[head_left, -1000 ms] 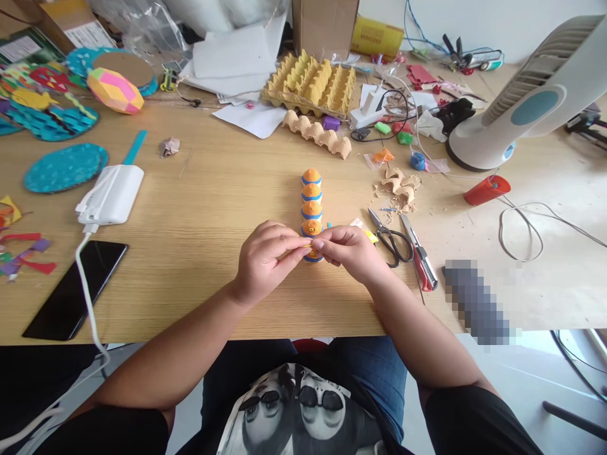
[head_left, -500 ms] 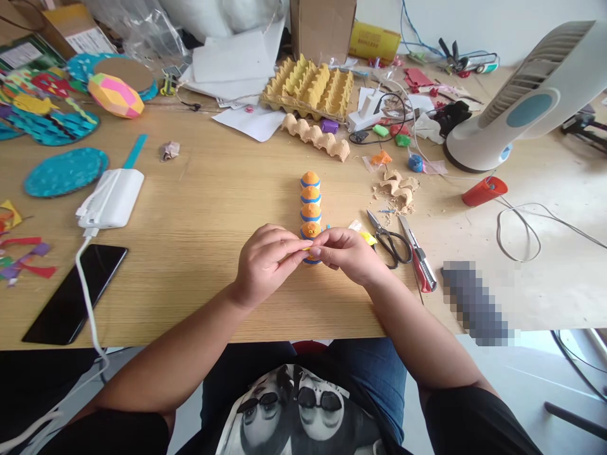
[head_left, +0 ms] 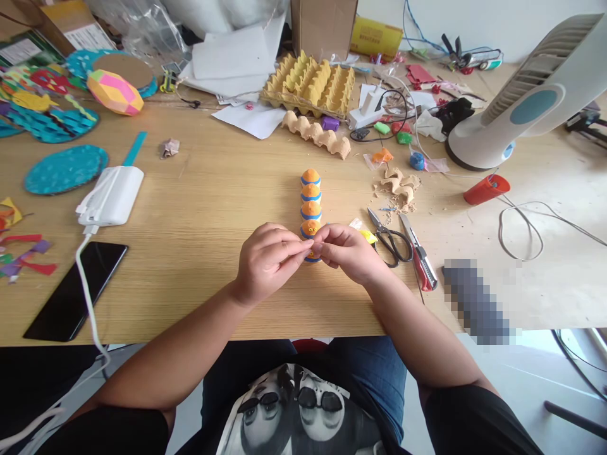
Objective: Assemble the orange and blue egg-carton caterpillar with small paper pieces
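Observation:
A strip of egg-carton cups [head_left: 310, 193], coloured orange with blue and white bands, lies lengthwise before me on the table. Small yellow rings sit on the cup nearest my fingers. Over its near end, my left hand [head_left: 271, 258] pinches thumb and fingertips together. My right hand [head_left: 345, 251] is pinched too, its tips meeting those of the left. Whatever is between the fingertips is too small or hidden to make out. Just right of the right hand is a bit of yellow clay [head_left: 368, 237] in clear wrap, beside black-handled scissors [head_left: 392, 241].
A red utility knife [head_left: 422, 268] lies right of the scissors, with carton scraps [head_left: 399, 184] behind. Farther back are a yellow egg tray [head_left: 310, 87], a bare carton strip [head_left: 317, 134] and a white fan [head_left: 516, 101]. Leftward lie a power bank [head_left: 112, 197] and a phone [head_left: 78, 291].
My hands stay nearly in place over the strip. The yellow bit that showed between the fingertips is now barely visible. The view has shifted very slightly.

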Demonstrator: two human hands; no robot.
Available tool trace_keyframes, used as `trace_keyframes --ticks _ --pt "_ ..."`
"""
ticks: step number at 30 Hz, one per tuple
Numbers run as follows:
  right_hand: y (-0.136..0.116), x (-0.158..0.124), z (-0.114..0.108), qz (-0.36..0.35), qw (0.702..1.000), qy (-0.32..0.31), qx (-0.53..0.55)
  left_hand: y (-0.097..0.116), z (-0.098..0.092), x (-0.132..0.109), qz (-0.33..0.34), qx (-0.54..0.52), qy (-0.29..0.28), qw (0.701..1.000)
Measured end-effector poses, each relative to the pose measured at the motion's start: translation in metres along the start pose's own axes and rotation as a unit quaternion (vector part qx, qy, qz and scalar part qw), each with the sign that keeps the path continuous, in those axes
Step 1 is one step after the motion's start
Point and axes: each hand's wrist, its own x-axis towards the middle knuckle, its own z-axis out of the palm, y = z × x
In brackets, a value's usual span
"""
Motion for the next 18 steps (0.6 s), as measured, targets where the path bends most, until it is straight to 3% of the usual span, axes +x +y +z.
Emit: trace_keyframes --ticks 5,10,18 --pt "-0.005 0.000 0.002 -0.008 0.999 0.046 -0.027 0.002 0.000 0.002 -0.034 -0.004 0.001 0.999" --pt "-0.010 0.003 -0.001 0.028 0.991 0.107 0.072 0.003 0.002 0.002 -0.115 -0.076 -0.004 0.990" --pt "-0.011 0.003 -0.004 0.053 0.988 0.052 0.138 -0.002 0.004 -0.001 -0.219 -0.162 -0.002 0.962"
